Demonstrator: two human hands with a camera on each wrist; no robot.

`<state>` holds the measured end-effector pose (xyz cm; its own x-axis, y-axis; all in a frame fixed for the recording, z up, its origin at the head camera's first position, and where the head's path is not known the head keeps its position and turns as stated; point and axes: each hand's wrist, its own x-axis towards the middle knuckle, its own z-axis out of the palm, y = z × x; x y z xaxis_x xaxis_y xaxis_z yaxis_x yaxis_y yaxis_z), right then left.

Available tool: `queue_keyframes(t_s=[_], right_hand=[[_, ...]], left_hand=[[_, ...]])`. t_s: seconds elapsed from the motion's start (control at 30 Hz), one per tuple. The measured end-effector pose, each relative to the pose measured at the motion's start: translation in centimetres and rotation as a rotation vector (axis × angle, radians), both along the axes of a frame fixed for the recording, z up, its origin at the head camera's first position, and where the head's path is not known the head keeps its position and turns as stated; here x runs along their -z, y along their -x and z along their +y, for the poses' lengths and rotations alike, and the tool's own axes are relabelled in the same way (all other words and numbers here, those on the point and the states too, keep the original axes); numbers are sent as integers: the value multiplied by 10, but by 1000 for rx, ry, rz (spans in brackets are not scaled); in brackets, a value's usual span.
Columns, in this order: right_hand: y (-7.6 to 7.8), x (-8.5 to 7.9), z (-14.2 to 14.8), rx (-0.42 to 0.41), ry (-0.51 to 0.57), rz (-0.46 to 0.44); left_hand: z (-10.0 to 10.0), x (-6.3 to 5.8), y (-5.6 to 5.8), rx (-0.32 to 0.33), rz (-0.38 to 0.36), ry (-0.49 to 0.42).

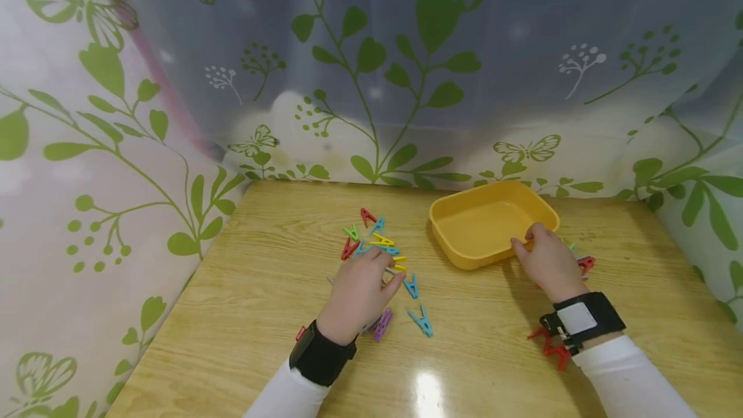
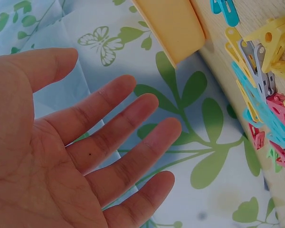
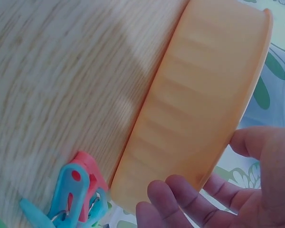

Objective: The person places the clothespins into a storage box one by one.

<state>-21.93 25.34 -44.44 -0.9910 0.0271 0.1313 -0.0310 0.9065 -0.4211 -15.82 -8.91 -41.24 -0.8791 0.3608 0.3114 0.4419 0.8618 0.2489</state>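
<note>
My left hand hovers over a scatter of small plastic clothespins. In the left wrist view its fingers are spread and nearly straight, with nothing against the palm. Beside it lie a purple clothespin and a blue clothespin; red, green, yellow and blue ones are bunched beyond its fingertips. My right hand holds the near right rim of a yellow plastic basin. The right wrist view has its thumb at the rim and fingers bent along the basin's outer wall. Inside, the basin shows a bare bottom.
More clothespins lie to the right, including a red one beyond the right hand and red ones by the right wrist. A leaf-patterned curtain hangs along the back and sides of the wooden table.
</note>
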Motion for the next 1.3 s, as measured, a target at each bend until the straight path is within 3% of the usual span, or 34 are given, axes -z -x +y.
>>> queue_keyframes(t_s=[0.67,0.93,1.1,1.3], right_hand=[[-3,-5,1,-11,41,-68],[-4,-4,4,-28,44,-42],[-5,-5,3,-23,54,-56],[-5,-5,3,-21,60,-66]], left_hand=[[-1,-1,2,2,-7,-20],[-1,1,3,6,-7,-30],[3,3,13,19,-84,-69],[19,7,42,23,-221,-161]])
